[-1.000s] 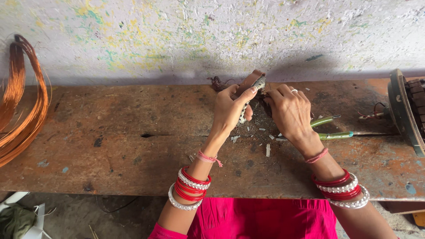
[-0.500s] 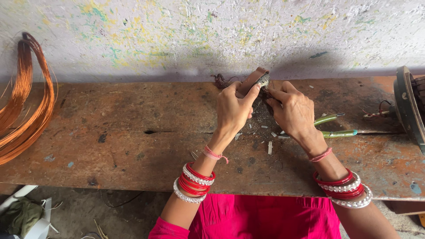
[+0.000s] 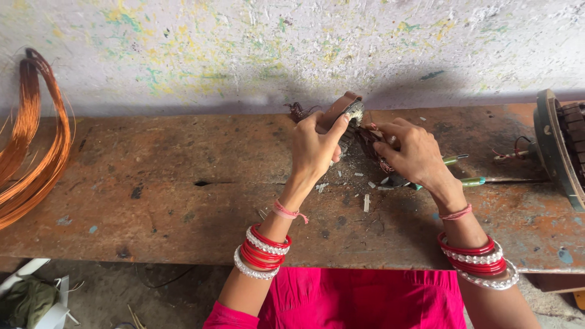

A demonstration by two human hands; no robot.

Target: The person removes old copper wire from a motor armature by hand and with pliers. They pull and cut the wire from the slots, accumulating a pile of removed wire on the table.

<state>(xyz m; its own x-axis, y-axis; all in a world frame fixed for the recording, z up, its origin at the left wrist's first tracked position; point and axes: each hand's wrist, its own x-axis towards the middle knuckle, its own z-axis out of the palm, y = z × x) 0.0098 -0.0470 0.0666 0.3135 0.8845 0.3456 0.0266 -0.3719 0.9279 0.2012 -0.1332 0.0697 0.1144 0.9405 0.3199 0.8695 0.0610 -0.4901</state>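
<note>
Left hand (image 3: pixel 317 149) is seen raised above the rusty surface (image 3: pixel 152 201), its grip clenched on a small motor part (image 3: pixel 347 113) with a brown casing and a grey metal end; the thumb lies along the casing and the part is held tilted, clear of the surface. Right hand (image 3: pixel 411 152) is set just beside it, fingers pinched on the dark tangled winding (image 3: pixel 372 141) that hangs from the part; whether a tool is also held in that hand cannot be told.

Change noted against the pictures of a second and half a second ago: both hands have stayed at the same spot near the back wall (image 3: pixel 292 49), and the part has remained between them at much the same tilt. Only the view has shifted slightly. The work is therefore judged to be continuing in the same step, with the winding being picked at and no sign of the part being set down.

Pale scraps (image 3: pixel 365 202) and dark debris are scattered on the surface beneath the hands. Green-handled tools (image 3: pixel 472 181) lie just right of the right hand, untouched. A coil of copper wire (image 3: pixel 30 140) rests at the far left, well apart. A larger round motor body (image 3: pixel 560 146) stands at the right edge
</note>
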